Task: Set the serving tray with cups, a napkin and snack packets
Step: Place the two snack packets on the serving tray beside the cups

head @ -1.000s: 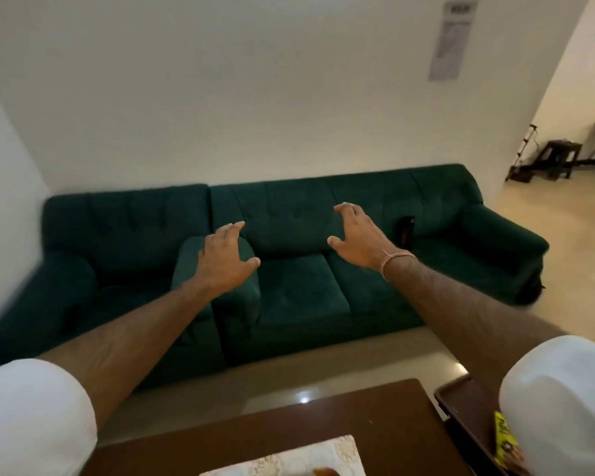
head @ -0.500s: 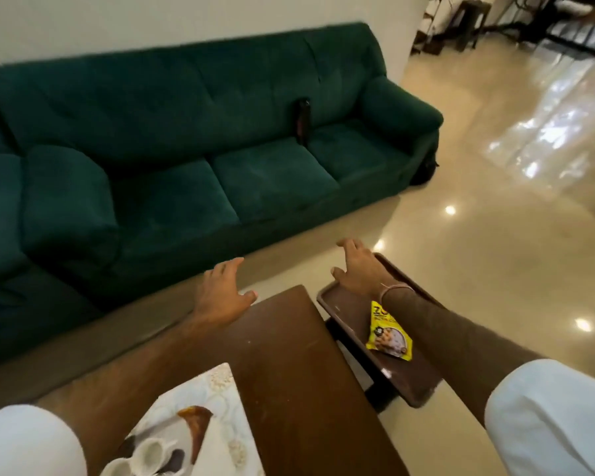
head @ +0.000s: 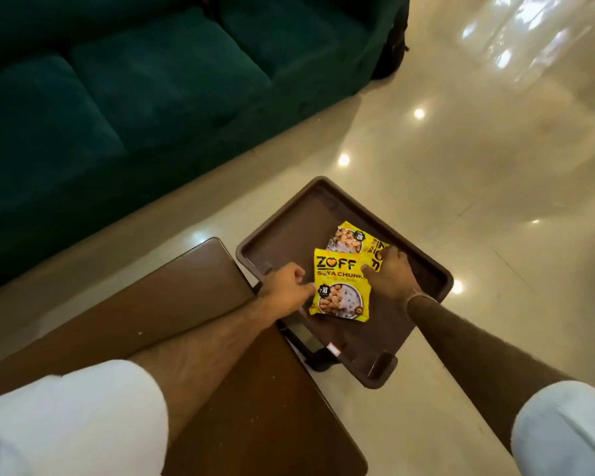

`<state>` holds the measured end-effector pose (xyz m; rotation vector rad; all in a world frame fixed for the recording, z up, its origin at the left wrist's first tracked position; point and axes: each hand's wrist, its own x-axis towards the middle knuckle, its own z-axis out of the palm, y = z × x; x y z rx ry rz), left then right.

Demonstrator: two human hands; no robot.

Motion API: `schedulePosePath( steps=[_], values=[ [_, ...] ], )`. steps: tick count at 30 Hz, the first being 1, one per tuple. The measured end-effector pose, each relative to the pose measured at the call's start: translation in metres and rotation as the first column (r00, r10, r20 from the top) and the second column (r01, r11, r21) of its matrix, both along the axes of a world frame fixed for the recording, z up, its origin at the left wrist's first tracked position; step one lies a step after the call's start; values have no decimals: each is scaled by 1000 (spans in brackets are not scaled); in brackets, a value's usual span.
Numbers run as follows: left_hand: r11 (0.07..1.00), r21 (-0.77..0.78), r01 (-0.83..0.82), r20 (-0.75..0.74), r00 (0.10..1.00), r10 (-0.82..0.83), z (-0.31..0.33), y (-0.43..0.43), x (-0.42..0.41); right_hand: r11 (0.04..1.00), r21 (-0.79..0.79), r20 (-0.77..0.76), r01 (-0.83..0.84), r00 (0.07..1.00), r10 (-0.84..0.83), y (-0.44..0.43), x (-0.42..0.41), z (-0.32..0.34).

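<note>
Yellow near packet (head: 337, 286) overlapped far packet (head: 349, 239) on the tray (head: 289, 228). Left hand (head: 285, 283) pinched the near packet's edge, fingers curled. Right hand (head: 390, 274) pressed both, fingers apart.

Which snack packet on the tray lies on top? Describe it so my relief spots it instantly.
Right of the dark wooden table stands a brown tray holding two yellow packets. The near packet lies on top, its ZOFF lettering upright to the camera; the far packet behind it is turned round and partly covered.
</note>
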<state>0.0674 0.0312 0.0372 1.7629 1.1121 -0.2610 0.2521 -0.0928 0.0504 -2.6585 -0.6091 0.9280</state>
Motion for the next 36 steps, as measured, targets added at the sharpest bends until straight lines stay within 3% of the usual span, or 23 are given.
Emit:
schedulePosePath(
  steps=[3,6,9,14,21,25,28,32,36],
  values=[
    [999,-26,-47,-39,998,46,-24,-14,34,941,75,-101,331,941,-323,-1,19,-29],
    [989,-46,-139,-82,988,134,-39,-24,52,805,87,-256,587,794,-551,3,27,-48],
    [969,-80,-235,-98,969,227,-52,-31,57,724,106,-391,681,698,-600,8,30,-66],
    [892,-319,-321,-35,944,327,-63,-34,51,632,101,-612,769,549,-570,14,30,-70],
    [749,-517,-414,158,814,559,-36,-9,21,669,356,-649,652,688,-325,21,35,-45],
    [675,-583,-451,244,695,676,-12,16,-21,780,479,-510,401,851,-124,42,26,-21],
    [640,-583,-501,254,635,729,1,35,-72,822,508,-406,256,913,-33,65,1,-6],
    [590,-550,-592,248,558,792,10,55,-155,854,517,-335,68,933,129,101,-57,10],
    [526,-517,-675,247,471,847,19,66,-261,869,473,-342,-142,880,330,134,-136,23]
  ],
)
